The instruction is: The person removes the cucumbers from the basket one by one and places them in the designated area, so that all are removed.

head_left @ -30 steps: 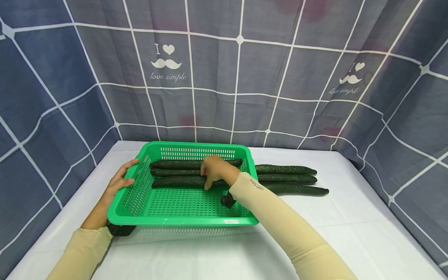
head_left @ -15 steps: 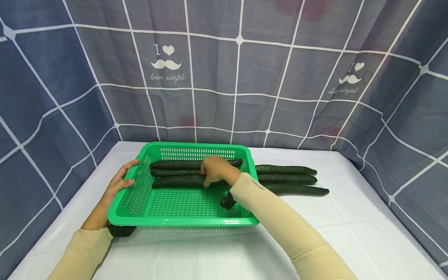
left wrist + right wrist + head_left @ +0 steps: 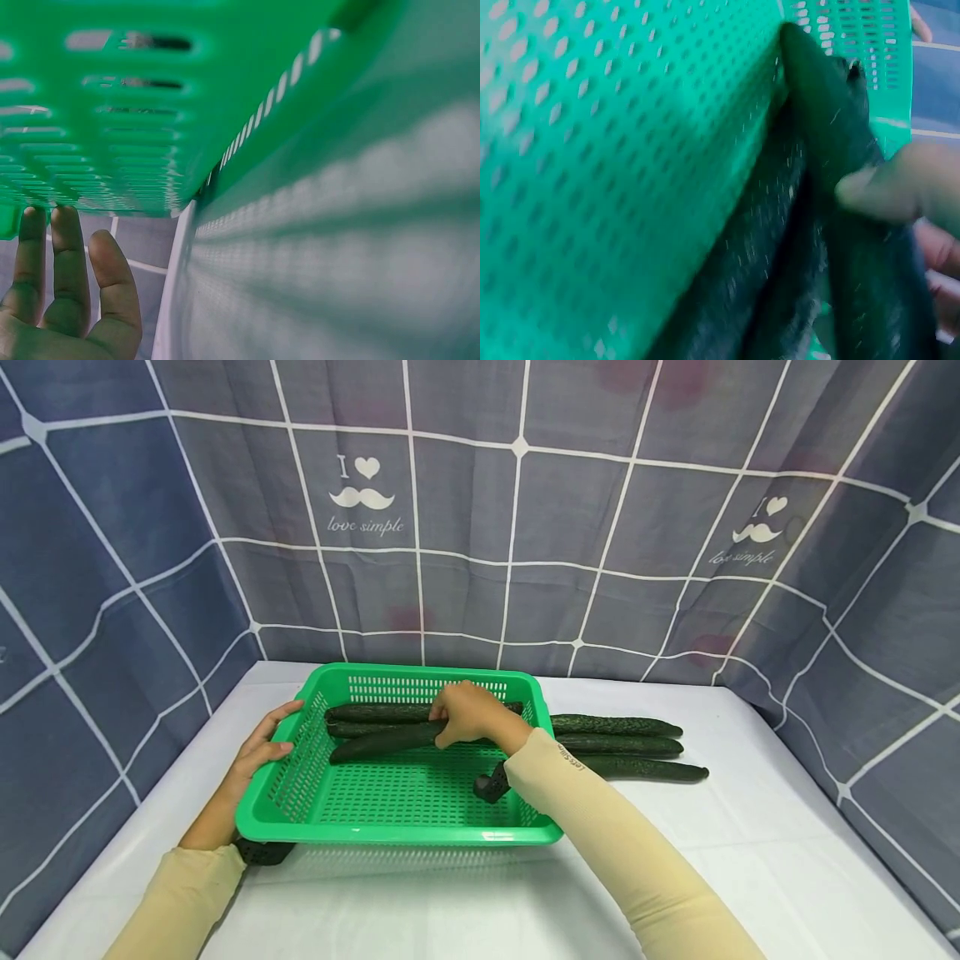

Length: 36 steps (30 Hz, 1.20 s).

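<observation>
In the head view a green plastic basket (image 3: 397, 835) holds dark green cucumbers lying side to side. My right hand (image 3: 476, 718) grips the front cucumber (image 3: 382, 743) from above; its right part is raised, and its left end stays low by the basket's left wall. The right wrist view shows the thumb over this cucumber (image 3: 870, 277), with other cucumbers (image 3: 742, 247) beside it. Behind it in the basket lies a back cucumber (image 3: 375, 713). My left hand (image 3: 258, 747) rests at the basket's left rim; in the left wrist view its fingers (image 3: 69, 277) are straight, tips against the basket.
On the white tabletop (image 3: 750, 843), three more cucumbers (image 3: 630, 746) lie side by side, right of the basket. A checked grey-blue curtain (image 3: 562, 527) encloses the back and both sides of the table.
My right hand has moved up and slightly right, lifting the front cucumber's right part so it tilts. The left hand stays at the rim.
</observation>
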Tool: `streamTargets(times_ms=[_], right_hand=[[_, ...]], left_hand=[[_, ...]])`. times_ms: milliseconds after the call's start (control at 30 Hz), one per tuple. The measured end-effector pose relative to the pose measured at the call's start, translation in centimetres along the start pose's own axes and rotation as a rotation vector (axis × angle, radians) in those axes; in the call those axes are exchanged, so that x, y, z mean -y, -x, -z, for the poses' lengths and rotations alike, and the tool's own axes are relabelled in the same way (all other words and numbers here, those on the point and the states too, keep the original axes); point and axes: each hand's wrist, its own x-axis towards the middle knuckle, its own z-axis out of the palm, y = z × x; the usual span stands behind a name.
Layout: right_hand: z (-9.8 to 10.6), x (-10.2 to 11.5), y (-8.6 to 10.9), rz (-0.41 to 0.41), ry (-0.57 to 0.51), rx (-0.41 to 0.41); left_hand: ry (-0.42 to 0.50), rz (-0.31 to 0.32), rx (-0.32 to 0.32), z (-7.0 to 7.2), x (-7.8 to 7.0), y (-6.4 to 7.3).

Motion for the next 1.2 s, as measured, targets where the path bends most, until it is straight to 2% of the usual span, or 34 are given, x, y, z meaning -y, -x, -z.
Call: streamTargets(times_ms=[133, 300, 400, 533, 633, 667, 767, 900, 1000, 1133, 1200], right_hand=[[0.6, 0.3, 0.4, 0.019, -0.001, -0.051], [1.4, 0.5, 0.9, 0.057, -0.021, -0.089], [2.0, 0.5, 1.3, 0.084, -0.056, -0.114], [2.9, 0.4, 2.0, 0.129, -0.095, -0.152], [3.5, 0.3, 2.6, 0.155, -0.120, -0.176], [3.7, 0.3, 2.9, 0.158, -0.130, -0.182], [4.2, 0.3, 3.7, 0.160, -0.160, -0.191], [4.9, 0.1, 4.9, 0.145, -0.189, -0.193], [5.3, -0.2, 5.8, 0.128, -0.209, -0.196], [5.7, -0.9, 7.1, 0.114, -0.255, -0.211], [5.8, -1.4, 7.7, 0.104, -0.285, -0.224]], left_hand=[[-0.027, -0.019, 0.012, 0.2, 0.3, -0.1], [-0.050, 0.000, -0.006, 0.2, 0.2, 0.0], [-0.042, 0.012, -0.016, -0.1, -0.1, 0.0], [0.029, 0.024, -0.001, 0.0, -0.1, 0.0], [0.016, 0.009, 0.006, 0.1, 0.0, -0.1], [-0.015, -0.003, 0.003, 0.1, 0.0, -0.1], [-0.072, -0.009, -0.008, 0.1, 0.1, -0.1], [-0.049, 0.028, -0.019, -0.2, -0.2, 0.1], [0.001, 0.059, -0.033, -0.4, -0.4, 0.3], [0.038, 0.076, -0.045, -0.6, -0.7, 0.3], [0.020, 0.066, -0.038, -0.7, -0.7, 0.3]])
